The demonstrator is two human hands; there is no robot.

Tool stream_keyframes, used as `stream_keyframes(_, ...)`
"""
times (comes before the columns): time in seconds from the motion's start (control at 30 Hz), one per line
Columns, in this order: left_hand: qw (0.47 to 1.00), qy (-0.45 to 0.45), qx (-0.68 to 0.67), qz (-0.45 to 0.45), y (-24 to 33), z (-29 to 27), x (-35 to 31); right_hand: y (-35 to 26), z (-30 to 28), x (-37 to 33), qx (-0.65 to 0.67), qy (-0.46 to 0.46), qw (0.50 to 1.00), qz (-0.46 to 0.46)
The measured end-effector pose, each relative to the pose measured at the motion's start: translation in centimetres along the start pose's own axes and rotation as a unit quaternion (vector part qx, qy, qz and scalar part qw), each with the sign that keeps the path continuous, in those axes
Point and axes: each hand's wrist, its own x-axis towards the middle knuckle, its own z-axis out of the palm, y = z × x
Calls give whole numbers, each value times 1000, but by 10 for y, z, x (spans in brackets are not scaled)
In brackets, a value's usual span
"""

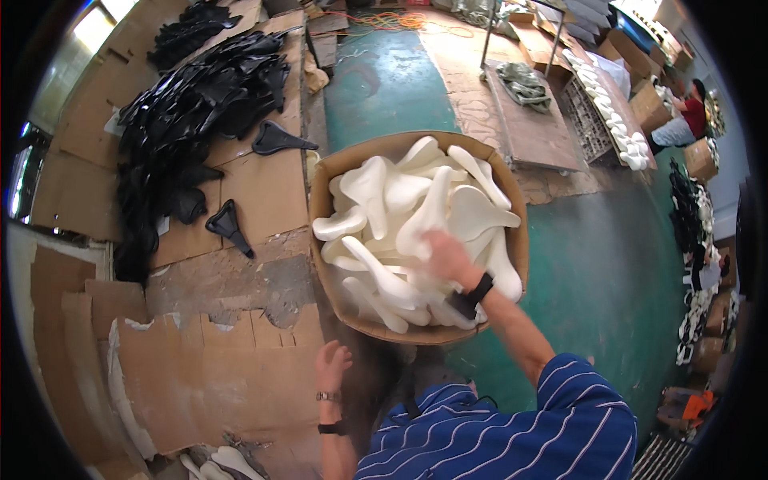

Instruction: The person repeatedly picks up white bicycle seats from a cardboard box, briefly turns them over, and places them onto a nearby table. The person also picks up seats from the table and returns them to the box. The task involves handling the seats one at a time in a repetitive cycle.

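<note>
A cardboard box (522,276) in front of me is heaped with white saddle-shaped foam pads (368,192). My right hand (450,258) reaches into it from the lower right, over the pads. Its fingers touch or lie close to one upright pad (430,212); motion blur hides whether they grip it. Below the box's left side, my left hand (332,366) hangs with nothing in it, fingers loosely bent and apart. It is nearest the brown cardboard sheet (216,384).
On a cardboard-covered table at the left lies a big pile of black saddle shells (216,88), with single shells (229,228) apart from it. More white pads (232,462) show at the lower left. At the far right, a person (692,112) is near rows of white pads (612,120).
</note>
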Motion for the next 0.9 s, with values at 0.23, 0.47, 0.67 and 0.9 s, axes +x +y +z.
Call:
stream_keyframes(0.23,993,108,-44,-5,-51,-63,-69,-57,59,-41,-135,-78,985,-68)
stream_keyframes(0.47,967,217,-133,-24,-120,-106,-130,-88,-14,43,133,106,985,17)
stream_keyframes(0.67,956,230,-182,16,-132,-118,-150,-24,79,166,-55,-29,993,95)
stream_keyframes(0.9,926,357,-112,47,-197,-176,-222,-82,172,75,-231,11,973,-15)
